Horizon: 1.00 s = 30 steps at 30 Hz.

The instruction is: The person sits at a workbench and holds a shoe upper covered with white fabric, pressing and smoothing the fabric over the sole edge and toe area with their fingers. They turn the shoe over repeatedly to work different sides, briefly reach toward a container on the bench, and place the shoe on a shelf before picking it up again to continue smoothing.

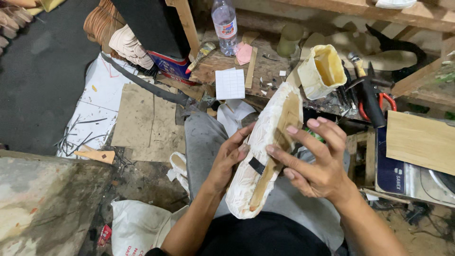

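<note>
The left hand (pixel 226 159) has its grip curled around the side of a white paper-wrapped shoe last with a tan insole strip (pixel 265 151), held over the lap. The right hand (pixel 315 161) lies spread, fingertips (pixel 292 129) pressing the strip. The left palm and the last's far side are hidden

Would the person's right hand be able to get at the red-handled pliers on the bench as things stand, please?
Probably yes. The right hand only rests its fingers on the wrapped shoe form, and the red-handled pliers lie uncovered just beyond it, though other tools crowd them.
</note>
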### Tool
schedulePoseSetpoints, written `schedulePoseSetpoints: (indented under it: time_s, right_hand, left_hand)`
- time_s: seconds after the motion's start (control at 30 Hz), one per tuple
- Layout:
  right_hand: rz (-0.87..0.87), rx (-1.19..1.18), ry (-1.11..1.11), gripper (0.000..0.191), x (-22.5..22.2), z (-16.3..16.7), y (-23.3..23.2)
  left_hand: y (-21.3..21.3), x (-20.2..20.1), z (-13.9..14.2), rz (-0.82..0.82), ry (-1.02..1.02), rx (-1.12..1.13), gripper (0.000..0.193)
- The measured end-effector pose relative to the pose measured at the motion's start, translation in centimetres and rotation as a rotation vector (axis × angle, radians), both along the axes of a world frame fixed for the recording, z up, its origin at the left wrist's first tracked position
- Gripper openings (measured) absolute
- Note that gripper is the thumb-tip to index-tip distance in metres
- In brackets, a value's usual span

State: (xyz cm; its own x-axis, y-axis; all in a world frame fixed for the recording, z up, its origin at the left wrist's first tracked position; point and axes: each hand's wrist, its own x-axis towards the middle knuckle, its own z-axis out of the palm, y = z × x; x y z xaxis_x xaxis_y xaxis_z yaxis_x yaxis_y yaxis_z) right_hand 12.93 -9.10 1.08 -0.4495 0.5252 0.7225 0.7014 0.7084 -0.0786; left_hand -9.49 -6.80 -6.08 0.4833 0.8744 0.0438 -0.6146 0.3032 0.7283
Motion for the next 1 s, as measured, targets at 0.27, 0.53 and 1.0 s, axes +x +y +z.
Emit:
schedulePoseSetpoints:
  time_s: [0.27,0.53,1.0]
  right_hand:
    - [-0.211,-0.098,0.215,0.032,0.9,1.2,0.9]
    - [0.523,-0.871,1.529,0.1,1.2,-6.8,3.4]
    - [0.342,-0.652,1.7,0.098,3.9,-4.4,1.5]
  left_hand:
    - [-0.2,0.5,-1.1,-0.055,-0.122,-0.035,0.086]
    - [-0.2,1.8,-3.9,-0.349,-0.685,-0.393,0.067]
    - [-2.6,3.0,2.0,0.05,0.137,0.045,0.102]
